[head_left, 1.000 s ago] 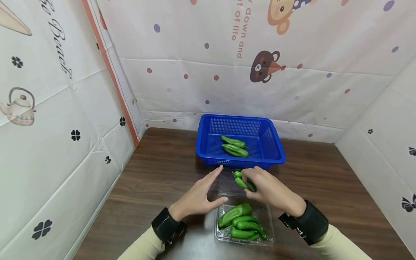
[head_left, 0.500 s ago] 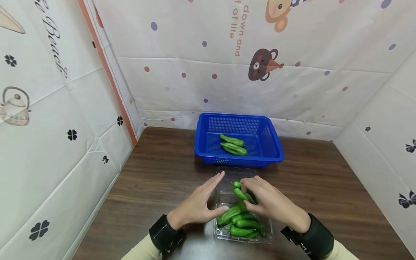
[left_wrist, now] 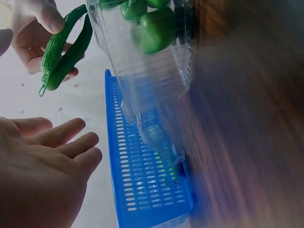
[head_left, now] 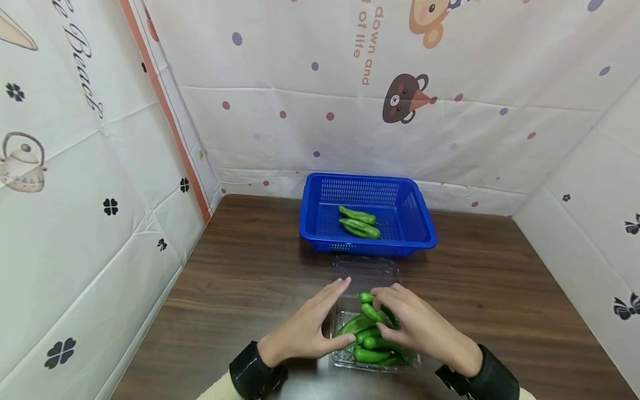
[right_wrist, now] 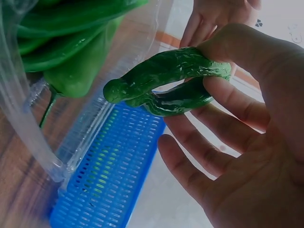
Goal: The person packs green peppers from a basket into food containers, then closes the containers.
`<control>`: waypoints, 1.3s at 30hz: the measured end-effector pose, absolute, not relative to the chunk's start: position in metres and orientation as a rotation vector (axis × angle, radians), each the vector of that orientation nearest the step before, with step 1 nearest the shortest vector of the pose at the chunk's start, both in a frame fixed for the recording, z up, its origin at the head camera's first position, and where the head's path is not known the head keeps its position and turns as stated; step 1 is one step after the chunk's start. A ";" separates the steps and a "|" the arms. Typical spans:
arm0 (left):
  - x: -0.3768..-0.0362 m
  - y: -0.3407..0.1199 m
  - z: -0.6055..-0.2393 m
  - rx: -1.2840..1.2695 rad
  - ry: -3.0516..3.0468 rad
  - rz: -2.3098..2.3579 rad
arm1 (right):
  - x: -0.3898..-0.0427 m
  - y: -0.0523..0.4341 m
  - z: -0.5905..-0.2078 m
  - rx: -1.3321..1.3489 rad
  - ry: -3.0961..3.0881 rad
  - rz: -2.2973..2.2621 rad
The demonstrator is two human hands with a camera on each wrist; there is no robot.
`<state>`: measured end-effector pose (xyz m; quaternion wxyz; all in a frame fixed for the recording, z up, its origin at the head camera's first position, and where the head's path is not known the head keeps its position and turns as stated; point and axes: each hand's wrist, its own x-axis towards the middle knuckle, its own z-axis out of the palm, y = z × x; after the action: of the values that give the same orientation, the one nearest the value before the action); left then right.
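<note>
My right hand (head_left: 400,312) pinches two slim green peppers (head_left: 371,310) between thumb and fingers, just above a clear plastic container (head_left: 341,360) that holds several more green peppers (head_left: 372,349). The right wrist view shows the held pair (right_wrist: 166,80) gripped at one end by my right hand (right_wrist: 247,123). My left hand (head_left: 320,325) lies open with straight fingers against the container's left side, its thumb at the rim. In the left wrist view my left hand (left_wrist: 47,161) holds nothing. The container's open lid (head_left: 365,269) lies flat beyond it.
A blue mesh basket (head_left: 367,248) stands behind the container near the back wall, with two green peppers (head_left: 359,223) inside. Brown wooden tabletop (head_left: 240,278) stretches to both sides. Patterned white sheets wall off the left, back and right.
My right hand has come back from near the basket and down to the container, with the peppers still in it. My left hand drew back alongside it to the container's side.
</note>
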<state>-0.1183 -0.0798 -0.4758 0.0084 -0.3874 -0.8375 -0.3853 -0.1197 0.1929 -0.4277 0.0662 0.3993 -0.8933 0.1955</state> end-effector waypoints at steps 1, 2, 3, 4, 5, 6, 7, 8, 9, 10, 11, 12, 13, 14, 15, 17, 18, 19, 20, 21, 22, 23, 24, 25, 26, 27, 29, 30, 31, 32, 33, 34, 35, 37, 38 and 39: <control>-0.117 -0.080 -0.476 -1.211 -2.622 -1.199 | -0.119 0.193 -0.428 1.201 -2.696 0.590; -0.116 -0.080 -0.477 -1.208 -2.632 -1.201 | -0.118 0.193 -0.429 1.195 -2.699 0.590; -0.115 -0.080 -0.477 -1.208 -2.635 -1.193 | -0.118 0.193 -0.429 1.191 -2.702 0.590; -0.114 -0.080 -0.477 -1.205 -2.638 -1.185 | -0.117 0.193 -0.429 1.188 -2.707 0.589; -0.113 -0.080 -0.478 -1.206 -2.639 -1.178 | -0.116 0.193 -0.429 1.186 -2.709 0.588; -0.113 -0.080 -0.478 -1.205 -2.639 -1.169 | -0.116 0.192 -0.429 1.184 -2.710 0.586; -0.112 -0.080 -0.478 -1.202 -2.640 -1.160 | -0.115 0.192 -0.429 1.183 -2.711 0.586; -0.112 -0.080 -0.479 -1.200 -2.643 -1.161 | -0.115 0.192 -0.429 1.183 -2.710 0.584; -0.112 -0.080 -0.479 -1.199 -2.643 -1.157 | -0.115 0.192 -0.429 1.184 -2.710 0.583; -0.112 -0.080 -0.480 -1.198 -2.642 -1.155 | -0.114 0.192 -0.429 1.186 -2.708 0.584; -0.111 -0.081 -0.480 -1.198 -2.643 -1.154 | -0.114 0.192 -0.429 1.186 -2.706 0.583; -0.111 -0.081 -0.480 -1.193 -2.645 -1.151 | -0.114 0.192 -0.429 1.186 -2.703 0.585; -0.111 -0.081 -0.481 -1.190 -2.644 -1.148 | -0.114 0.192 -0.430 1.187 -2.698 0.585; -0.111 -0.081 -0.481 -1.186 -2.647 -1.151 | -0.114 0.192 -0.430 1.188 -2.695 0.583; -0.110 -0.081 -0.482 -1.180 -2.649 -1.150 | -0.114 0.192 -0.430 1.188 -2.691 0.581; -0.109 -0.082 -0.482 -1.170 -2.654 -1.150 | -0.114 0.192 -0.430 1.187 -2.683 0.573; -0.109 -0.082 -0.483 -1.163 -2.658 -1.153 | -0.114 0.192 -0.430 1.186 -2.680 0.570; -0.109 -0.082 -0.483 -1.157 -2.661 -1.157 | -0.114 0.192 -0.429 1.186 -2.678 0.563; -0.108 -0.082 -0.483 -1.151 -2.667 -1.165 | -0.114 0.192 -0.429 1.188 -2.676 0.557; -0.108 -0.083 -0.484 -1.147 -2.669 -1.166 | -0.114 0.191 -0.429 1.191 -2.675 0.552; -0.107 -0.083 -0.484 -1.145 -2.671 -1.167 | -0.114 0.191 -0.430 1.195 -2.675 0.547; -0.106 -0.083 -0.485 -1.139 -2.678 -1.173 | -0.114 0.190 -0.430 1.201 -2.676 0.542; -0.106 -0.083 -0.485 -1.135 -2.683 -1.184 | -0.114 0.189 -0.430 1.207 -2.676 0.538; -0.106 -0.083 -0.486 -1.134 -2.685 -1.185 | -0.114 0.189 -0.431 1.213 -2.677 0.535; -0.105 -0.083 -0.487 -1.132 -2.688 -1.193 | -0.114 0.188 -0.431 1.219 -2.677 0.534; -0.105 -0.084 -0.488 -1.132 -2.689 -1.190 | -0.114 0.187 -0.432 1.224 -2.678 0.532; -0.104 -0.084 -0.490 -1.134 -2.691 -1.179 | -0.115 0.186 -0.434 1.234 -2.681 0.528; -0.104 -0.084 -0.491 -1.133 -2.693 -1.178 | -0.115 0.186 -0.435 1.236 -2.684 0.526; -0.104 -0.084 -0.492 -1.135 -2.694 -1.170 | -0.116 0.186 -0.436 1.239 -2.686 0.522; -0.104 -0.084 -0.493 -1.133 -2.698 -1.166 | -0.116 0.186 -0.437 1.242 -2.686 0.519; -0.103 -0.085 -0.494 -1.133 -2.700 -1.160 | -0.117 0.185 -0.438 1.243 -2.685 0.511; -0.103 -0.085 -0.495 -1.132 -2.707 -1.160 | -0.118 0.185 -0.440 1.244 -2.685 0.504; -0.103 -0.085 -0.495 -1.130 -2.714 -1.161 | -0.118 0.185 -0.441 1.244 -2.684 0.498; -0.103 -0.086 -0.496 -1.130 -2.727 -1.159 | -0.120 0.185 -0.443 1.245 -2.680 0.483; -0.103 -0.086 -0.497 -1.132 -2.731 -1.156 | -0.120 0.184 -0.444 1.247 -2.678 0.474; -0.103 -0.086 -0.497 -1.136 -2.733 -1.156 | -0.121 0.184 -0.445 1.249 -2.678 0.464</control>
<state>-0.1032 -0.0863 -0.4970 -0.0182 -0.3575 -0.8600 -0.3637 -0.1211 0.1839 -0.4451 0.0752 0.4165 -0.8927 0.1547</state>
